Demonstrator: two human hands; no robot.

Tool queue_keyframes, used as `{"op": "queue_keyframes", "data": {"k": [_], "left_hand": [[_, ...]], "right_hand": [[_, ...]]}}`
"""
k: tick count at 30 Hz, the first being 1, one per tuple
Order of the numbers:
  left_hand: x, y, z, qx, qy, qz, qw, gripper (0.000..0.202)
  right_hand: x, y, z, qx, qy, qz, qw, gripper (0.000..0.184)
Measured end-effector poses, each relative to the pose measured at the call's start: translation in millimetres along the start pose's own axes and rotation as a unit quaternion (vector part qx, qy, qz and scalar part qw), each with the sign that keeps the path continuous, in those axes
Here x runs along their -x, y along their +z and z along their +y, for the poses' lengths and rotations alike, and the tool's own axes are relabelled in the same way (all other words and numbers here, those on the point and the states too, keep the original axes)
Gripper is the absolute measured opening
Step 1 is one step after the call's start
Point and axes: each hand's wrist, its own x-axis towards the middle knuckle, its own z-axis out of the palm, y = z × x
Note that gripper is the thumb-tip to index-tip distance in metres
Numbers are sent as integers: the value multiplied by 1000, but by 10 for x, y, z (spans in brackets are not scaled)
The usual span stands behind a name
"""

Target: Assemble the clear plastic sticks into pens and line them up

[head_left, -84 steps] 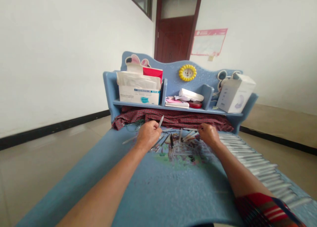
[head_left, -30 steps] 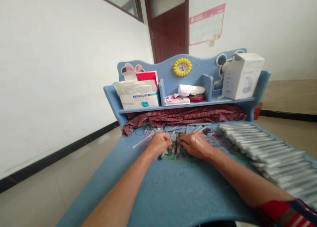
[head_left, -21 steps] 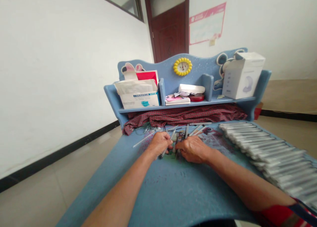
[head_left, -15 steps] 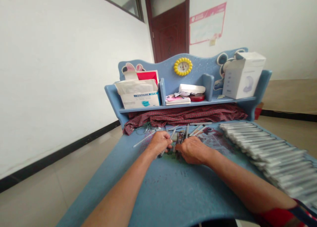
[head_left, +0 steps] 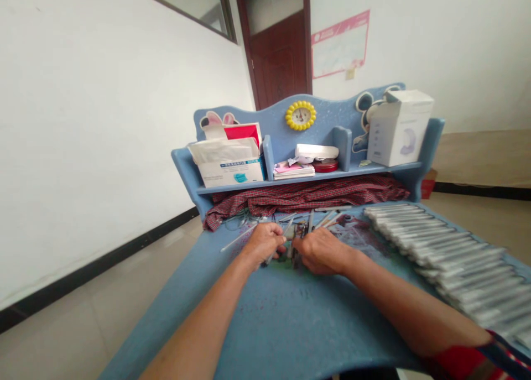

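Wears a red sleeve (head_left: 458, 359) on the right arm (head_left: 398, 300), with a brownish stripe, a navy band and thin pale lines, and shows the left arm (head_left: 207, 320), left hand (head_left: 264, 244) and right hand (head_left: 321, 250) bare.

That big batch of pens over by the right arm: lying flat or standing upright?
Lying flat. The pens rest on their sides, packed close together on the blue table; their long sides show and none stands on end.

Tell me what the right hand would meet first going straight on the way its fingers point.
Probably the blurred dark pen-like pieces just beside it, then the left hand; whether the right hand touches those is unclear.
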Motion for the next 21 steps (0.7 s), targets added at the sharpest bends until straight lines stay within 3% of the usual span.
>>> {"op": "queue_keyframes", "data": {"k": [2,3,4,6,8,9,11,14,21], "left_hand": [[16,-6,23,3,3,-7,1000,6],[27,-7,39,4,5,-12,1000,6],[39,-8,55,5,8,-17,1000,7],[62,-5,86,11,20,-29,999,7],[75,4,103,20,36,-47,998,8],[77,10,106,25,45,-57,997,8],[75,24,103,34,65,-77,994,9],[69,43,93,40,89,-103,990,11],[88,65,115,47,98,-115,987,12]], "right_hand": [[-22,51,115,-120,69,74,988,13],[-35,70,183,-212,115,114,964,10],[-47,83,252,-319,158,149,922,8],[-64,90,370,-522,217,204,799,11],[-67,77,440,-651,233,237,682,14],[-64,68,454,-688,232,246,642,15],[-56,55,451,-731,226,251,593,15],[-51,56,417,-753,226,253,564,15],[-56,98,410,-754,237,216,573,16]]}}
